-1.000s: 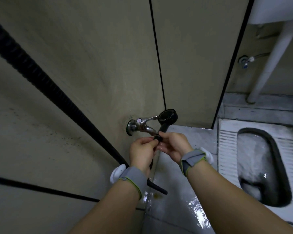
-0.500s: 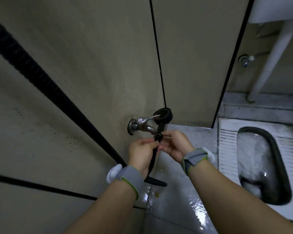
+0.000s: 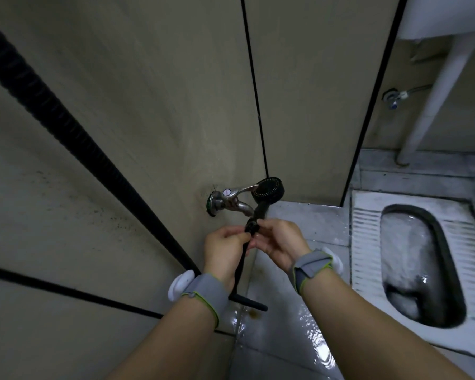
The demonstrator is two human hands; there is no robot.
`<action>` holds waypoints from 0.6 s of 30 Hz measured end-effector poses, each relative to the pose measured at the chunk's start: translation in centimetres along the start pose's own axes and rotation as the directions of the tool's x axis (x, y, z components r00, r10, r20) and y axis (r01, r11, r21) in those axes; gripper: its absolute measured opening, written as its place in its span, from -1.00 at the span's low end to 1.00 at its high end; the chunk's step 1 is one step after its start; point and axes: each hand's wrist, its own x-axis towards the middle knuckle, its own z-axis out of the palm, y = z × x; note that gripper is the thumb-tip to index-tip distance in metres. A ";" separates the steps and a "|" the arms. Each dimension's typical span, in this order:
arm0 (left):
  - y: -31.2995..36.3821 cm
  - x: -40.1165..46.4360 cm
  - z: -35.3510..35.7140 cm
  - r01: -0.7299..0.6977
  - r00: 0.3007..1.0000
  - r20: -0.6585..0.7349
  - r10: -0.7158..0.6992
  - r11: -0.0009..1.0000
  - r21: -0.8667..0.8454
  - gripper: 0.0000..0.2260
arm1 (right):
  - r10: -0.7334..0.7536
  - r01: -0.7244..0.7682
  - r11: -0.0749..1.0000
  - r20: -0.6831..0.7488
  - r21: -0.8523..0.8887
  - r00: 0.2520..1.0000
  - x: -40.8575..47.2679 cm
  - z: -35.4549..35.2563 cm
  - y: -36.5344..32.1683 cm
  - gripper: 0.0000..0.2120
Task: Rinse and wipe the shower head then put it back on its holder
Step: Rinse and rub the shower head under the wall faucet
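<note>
Looks like we're mid-task: the floor (image 3: 299, 349) is wet, so I'd guess rinsing is underway or done, but there's no cloth in sight and no holder either, so wiping and hanging it back are still to do. The shower head (image 3: 268, 189) sits just beside the wall tap (image 3: 228, 201). Left hand (image 3: 225, 249) and right hand (image 3: 279, 239) both pinch its handle low down, fingers curled in tight.

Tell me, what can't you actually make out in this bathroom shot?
- Head view: where the shower head handle joins its hose, covered by left hand and right hand.
- The holder: none recognisable in frame.
- Whether the tap runs: its spout sits behind the handle.
- Basin: cut off by the top edge.
</note>
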 end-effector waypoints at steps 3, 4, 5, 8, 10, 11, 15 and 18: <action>-0.3 -0.6 -0.4 0.003 1.000 0.005 -0.003 1.000 0.000 -0.88 | 0.000 0.000 1.000 0.020 -0.005 1.000 -0.5 -0.2 0.5 -0.91; -0.3 -0.8 -0.5 0.003 1.000 0.006 -0.003 1.000 0.003 -0.87 | -0.005 0.005 1.000 0.021 -0.008 1.000 -0.8 -0.2 0.6 -0.92; -0.4 -1.1 -0.7 0.004 1.000 0.007 -0.004 1.000 0.004 -0.85 | -0.012 0.012 1.000 0.023 -0.012 1.000 -1.0 -0.2 0.7 -0.92; -0.5 -1.9 -1.2 0.004 1.000 0.017 -0.004 1.000 -0.003 -0.85 | -0.020 0.021 0.999 0.031 -0.027 0.999 -1.6 -0.1 1.1 -0.91; -0.6 -2.4 -1.6 0.008 1.000 0.024 -0.007 1.000 -0.021 -0.86 | -0.019 0.019 0.999 0.026 -0.030 0.999 -2.0 -0.1 1.4 -0.89; -0.6 -2.7 -1.8 0.010 1.000 0.027 -0.009 1.000 -0.026 -0.87 | -0.019 0.020 0.999 0.020 -0.030 1.000 -2.2 -0.1 1.6 -0.89; -0.8 -3.3 -2.4 0.004 1.000 0.015 -0.003 0.999 -0.038 -0.92 | -0.012 0.012 1.000 0.024 0.002 1.000 -2.8 0.0 2.1 -0.89; -1.0 -3.7 -2.7 -0.017 1.000 0.004 0.017 1.000 -0.026 -0.93 | -0.018 0.017 1.000 0.029 0.016 0.999 -3.2 0.1 2.5 -0.89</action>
